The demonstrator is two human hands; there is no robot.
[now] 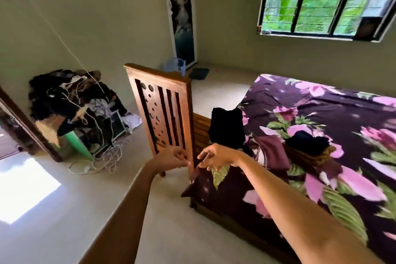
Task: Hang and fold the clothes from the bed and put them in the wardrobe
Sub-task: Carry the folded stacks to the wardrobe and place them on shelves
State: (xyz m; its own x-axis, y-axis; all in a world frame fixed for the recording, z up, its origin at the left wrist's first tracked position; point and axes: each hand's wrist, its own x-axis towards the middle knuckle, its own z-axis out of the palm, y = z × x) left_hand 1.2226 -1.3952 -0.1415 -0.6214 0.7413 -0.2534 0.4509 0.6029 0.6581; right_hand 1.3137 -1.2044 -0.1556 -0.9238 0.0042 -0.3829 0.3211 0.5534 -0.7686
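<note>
Two bare arms reach toward the near-left corner of a bed covered in a dark purple floral sheet [321,103], beside its carved wooden end board [162,103]. The left hand [171,157] and right hand [216,156] hover with fingers loosely spread, holding nothing. A black garment [228,128], a maroon cloth [274,152] and dark folded clothes [306,139] lie just beyond them on the sheet.

Light: bright daylight from the window [321,0], upper right.
Glare: blown-out sun patch [23,188] on the floor [64,231], lower left.
Blur: soft smear across the whole room.
Edges: the wall [85,28] and the bed [321,103] lean and bend.
</note>
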